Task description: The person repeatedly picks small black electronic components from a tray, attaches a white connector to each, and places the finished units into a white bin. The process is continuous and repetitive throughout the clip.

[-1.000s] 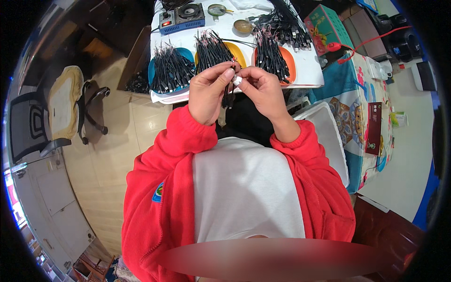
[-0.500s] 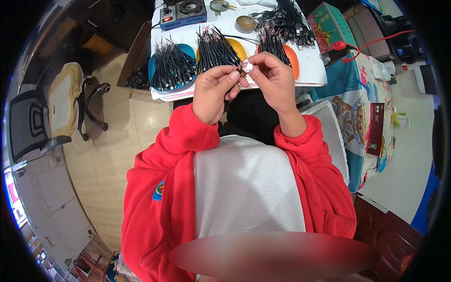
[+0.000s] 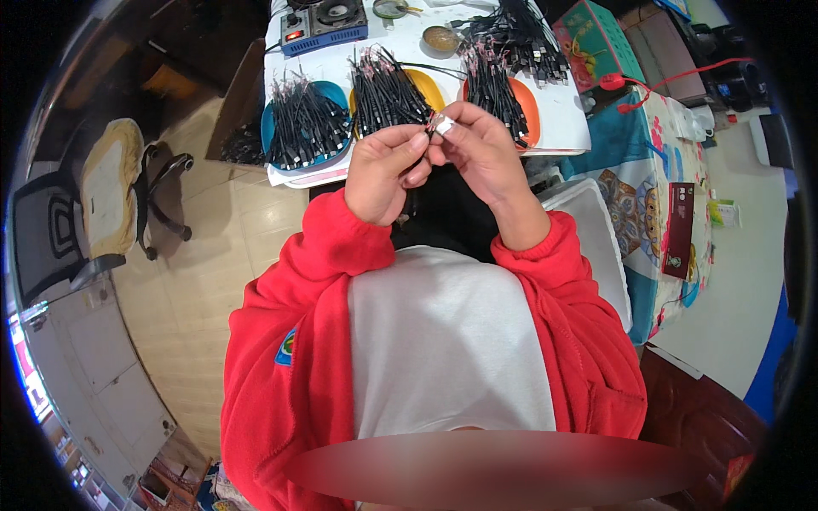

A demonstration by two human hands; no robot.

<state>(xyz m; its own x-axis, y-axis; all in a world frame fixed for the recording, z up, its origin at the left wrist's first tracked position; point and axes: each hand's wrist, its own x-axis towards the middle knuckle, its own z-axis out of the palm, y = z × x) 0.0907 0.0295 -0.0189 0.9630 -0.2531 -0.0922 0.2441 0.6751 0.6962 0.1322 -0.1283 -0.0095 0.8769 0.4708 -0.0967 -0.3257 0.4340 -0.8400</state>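
My two hands meet fingertip to fingertip just off the table's near edge. Between the thumb and fingers of my right hand (image 3: 492,159) is a small white piece (image 3: 444,125), too small to name its kind. My left hand (image 3: 381,173) pinches a black cable whose thin reddish wire ends (image 3: 432,124) touch the white piece; most of that cable is hidden by my fingers. Beyond my hands lie bundles of black cables with bare pinkish ends, on a blue plate (image 3: 338,92), a yellow plate (image 3: 429,83) and an orange plate (image 3: 530,109).
At the back of the white-covered table (image 3: 562,128) sit a blue metal heater box (image 3: 328,37) with a lit red switch, a round tin (image 3: 440,38) and loose cables (image 3: 530,43). A white foam box (image 3: 586,243) stands at my right. An office chair (image 3: 111,196) is at the left.
My right hand has turned and shifted slightly left and down, with the white piece now closer to my left fingertips. My left hand stays almost in place. The whole view has shifted slightly.
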